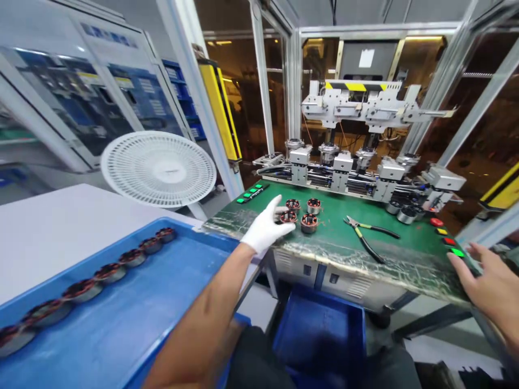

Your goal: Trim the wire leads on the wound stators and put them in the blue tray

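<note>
In the head view, stretches the white-gloved left hand [265, 229] out to four short, round metal cores with copper-coloured windings [309, 223], grouped on the worn green tabletop [413, 237]. Holds thumb and fingers well parted at the near-left core, with no firm grip to see; cannot tell about contact. Places the bare right hand [492, 275] beside a bright green square button [457, 252] at the table's right edge, with fingers loosely parted and apparently holding nothing; cannot tell about pressing. Has seven similar cores in a row along one side of the shallow blue plastic tray [174, 302]. Leaves the yellow-and-black-handled pliers [365, 242] lying untouched, right of the four cores. Seems partway through the cores in view; cannot tell which are finished.
</note>
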`<state>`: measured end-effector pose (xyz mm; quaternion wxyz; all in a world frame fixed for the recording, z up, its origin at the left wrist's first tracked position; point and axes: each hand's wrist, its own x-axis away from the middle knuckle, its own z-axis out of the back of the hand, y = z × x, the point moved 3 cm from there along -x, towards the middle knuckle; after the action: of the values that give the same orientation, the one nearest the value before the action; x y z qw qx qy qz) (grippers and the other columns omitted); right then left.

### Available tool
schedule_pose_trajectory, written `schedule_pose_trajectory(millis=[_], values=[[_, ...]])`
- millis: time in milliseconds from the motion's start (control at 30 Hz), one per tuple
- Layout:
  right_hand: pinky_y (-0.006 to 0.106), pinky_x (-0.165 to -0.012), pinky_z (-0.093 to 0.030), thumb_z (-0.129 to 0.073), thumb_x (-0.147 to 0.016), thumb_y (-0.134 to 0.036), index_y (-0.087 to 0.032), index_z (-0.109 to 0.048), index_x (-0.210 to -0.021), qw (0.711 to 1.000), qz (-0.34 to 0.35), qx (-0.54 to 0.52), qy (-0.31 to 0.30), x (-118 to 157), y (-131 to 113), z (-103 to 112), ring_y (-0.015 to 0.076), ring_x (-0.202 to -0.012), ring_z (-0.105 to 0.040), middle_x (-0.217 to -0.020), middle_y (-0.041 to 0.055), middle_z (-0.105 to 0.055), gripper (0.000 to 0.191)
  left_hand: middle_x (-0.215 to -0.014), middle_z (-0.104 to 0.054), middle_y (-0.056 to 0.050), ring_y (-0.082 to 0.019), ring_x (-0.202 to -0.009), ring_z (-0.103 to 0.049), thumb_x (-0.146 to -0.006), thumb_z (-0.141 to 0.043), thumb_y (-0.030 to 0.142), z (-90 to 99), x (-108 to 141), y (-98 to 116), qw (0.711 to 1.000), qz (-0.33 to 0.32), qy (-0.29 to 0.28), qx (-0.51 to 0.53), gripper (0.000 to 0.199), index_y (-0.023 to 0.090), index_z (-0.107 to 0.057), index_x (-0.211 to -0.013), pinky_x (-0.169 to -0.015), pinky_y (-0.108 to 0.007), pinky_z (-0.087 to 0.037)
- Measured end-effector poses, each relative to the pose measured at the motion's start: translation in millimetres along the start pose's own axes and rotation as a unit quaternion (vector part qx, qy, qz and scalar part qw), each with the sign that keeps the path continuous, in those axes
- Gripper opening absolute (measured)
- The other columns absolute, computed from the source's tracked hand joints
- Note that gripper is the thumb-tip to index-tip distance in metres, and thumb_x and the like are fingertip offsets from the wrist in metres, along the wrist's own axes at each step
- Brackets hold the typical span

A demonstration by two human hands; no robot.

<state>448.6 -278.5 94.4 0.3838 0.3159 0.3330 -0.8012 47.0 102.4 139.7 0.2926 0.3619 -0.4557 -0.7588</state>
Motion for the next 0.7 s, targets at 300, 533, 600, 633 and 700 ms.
schedule_pose_trajectory(millis=[300, 533, 600, 633, 700], values=[[0.043, -0.092, -0.057, -0.054, -0.096, -0.054, -0.018, -0.068, -0.110, 0.969, 0.201, -0.133, 0.058, 4, -166, 8, 0.0263, -0.099, -0.071, -0.107, 0.0126, -0.075, 0.041, -0.136, -0.059, -0.020, -0.027, -0.109, -0.066, -0.044, -0.096, 0.023, 63.2, -10, -17, 0.994, 0.030, -0.004, 0.104, 0.131, 0.017, -0.029, -0.156, -0.109, -0.052, -0.047], [0.031, -0.087, -0.058, -0.063, -0.092, -0.022, -0.017, -0.067, -0.108, 0.914, 0.333, -0.174, -0.151, 12, -375, -63, 0.0222, -0.101, -0.071, -0.118, 0.0120, -0.070, 0.017, -0.134, -0.058, -0.022, -0.028, -0.108, -0.067, -0.046, -0.096, 0.038, 60.4, -7, -20, 0.999, 0.010, -0.002, 0.045, 0.132, 0.014, -0.028, -0.156, -0.106, -0.051, -0.049], [0.031, -0.080, -0.058, -0.059, -0.091, -0.015, -0.014, -0.070, -0.102, 0.917, 0.318, -0.108, -0.214, 6, -407, -80, 0.0234, -0.093, -0.073, -0.110, 0.0138, -0.072, 0.015, -0.135, -0.058, -0.021, -0.028, -0.112, -0.066, -0.050, -0.093, 0.042, 60.7, -6, -22, 1.000, 0.001, -0.004, 0.022, 0.126, 0.014, -0.029, -0.155, -0.107, -0.046, -0.050], [0.031, -0.078, -0.058, -0.056, -0.091, -0.011, -0.013, -0.071, -0.099, 0.916, 0.313, -0.084, -0.235, 2, -417, -86, 0.0241, -0.090, -0.073, -0.104, 0.0150, -0.073, 0.017, -0.135, -0.058, -0.021, -0.028, -0.113, -0.066, -0.051, -0.092, 0.042, 61.1, -5, -23, 1.000, -0.003, -0.006, 0.015, 0.124, 0.014, -0.030, -0.155, -0.107, -0.044, -0.050], [0.031, -0.077, -0.056, -0.050, -0.091, -0.006, -0.012, -0.073, -0.096, 0.912, 0.314, -0.058, -0.260, -3, -429, -93, 0.0253, -0.089, -0.074, -0.097, 0.0168, -0.074, 0.025, -0.134, -0.059, -0.021, -0.028, -0.114, -0.066, -0.052, -0.092, 0.042, 61.4, -4, -23, 1.000, -0.008, -0.011, 0.012, 0.122, 0.012, -0.031, -0.154, -0.107, -0.043, -0.050]])
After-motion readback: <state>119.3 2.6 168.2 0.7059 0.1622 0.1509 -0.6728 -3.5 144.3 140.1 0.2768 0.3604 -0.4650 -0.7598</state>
